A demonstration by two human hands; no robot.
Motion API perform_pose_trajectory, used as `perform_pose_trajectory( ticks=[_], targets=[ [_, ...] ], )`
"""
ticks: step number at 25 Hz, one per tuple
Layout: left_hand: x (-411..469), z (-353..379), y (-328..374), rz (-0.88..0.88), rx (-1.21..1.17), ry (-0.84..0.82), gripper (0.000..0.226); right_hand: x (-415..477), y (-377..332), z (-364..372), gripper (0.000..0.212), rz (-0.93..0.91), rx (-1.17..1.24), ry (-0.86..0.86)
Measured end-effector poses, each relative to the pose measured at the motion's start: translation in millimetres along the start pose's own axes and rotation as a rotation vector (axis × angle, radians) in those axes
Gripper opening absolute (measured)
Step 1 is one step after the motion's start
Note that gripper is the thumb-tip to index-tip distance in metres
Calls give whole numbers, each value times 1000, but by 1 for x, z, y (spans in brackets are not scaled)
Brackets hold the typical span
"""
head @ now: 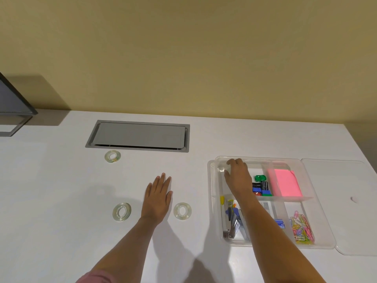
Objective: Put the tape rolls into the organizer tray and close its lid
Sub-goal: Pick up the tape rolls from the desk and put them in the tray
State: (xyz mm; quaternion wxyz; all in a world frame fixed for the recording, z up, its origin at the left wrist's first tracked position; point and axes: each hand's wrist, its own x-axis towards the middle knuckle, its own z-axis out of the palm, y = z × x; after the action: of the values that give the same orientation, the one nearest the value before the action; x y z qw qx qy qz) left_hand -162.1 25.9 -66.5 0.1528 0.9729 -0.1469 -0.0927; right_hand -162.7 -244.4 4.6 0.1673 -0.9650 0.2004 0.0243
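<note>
Three tape rolls lie flat on the white table (61,180), all outside the tray (212,180). The left hand (158,198) rests palm down on the table with its fingers straight and together, holding nothing. It sits between two of the rolls: one roll (115,212) is near its left side, and another roll (189,211) is just beside its right side, close to the wrist. Neither touches the hand. The third roll (106,156) lies well apart from both hands, farther back, just in front of a grey hatch (138,135) set into the table.

The right hand (237,176) reaches into the tray's far-left compartment, its fingers curled down near the far wall. Whether it grips anything there cannot be told.

The clear tray stands at the right of the table, with its clear lid (342,201) open and lying flat to the right. Its other compartments hold pink notes (284,182), coloured clips (262,186), paper clips (302,227) and a stapler (230,221).
</note>
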Motion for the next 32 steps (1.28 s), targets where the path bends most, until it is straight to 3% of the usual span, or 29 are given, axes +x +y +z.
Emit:
perform_pose_trajectory(
  ticks=[8, 15, 20, 23, 32],
  targets=[
    [-10, 1, -2, -15, -24, -7, 51, -13, -46, 0, 33, -121, 99, 144],
    [-27, -1, -7, -31, -24, -22, 50, -51, -76, 17, 31, -321, 98, 100],
    [-39, -1, -8, -46, 8, -32, 51, -79, -81, 39, 43, -458, -6, -122],
    [-45, -1, -9, -51, 14, -31, 51, -93, -80, 50, 53, -432, -34, -231],
    [-58, -3, -7, -52, -7, -23, 50, -111, -79, 62, 65, -400, -7, -305]
  ],
)
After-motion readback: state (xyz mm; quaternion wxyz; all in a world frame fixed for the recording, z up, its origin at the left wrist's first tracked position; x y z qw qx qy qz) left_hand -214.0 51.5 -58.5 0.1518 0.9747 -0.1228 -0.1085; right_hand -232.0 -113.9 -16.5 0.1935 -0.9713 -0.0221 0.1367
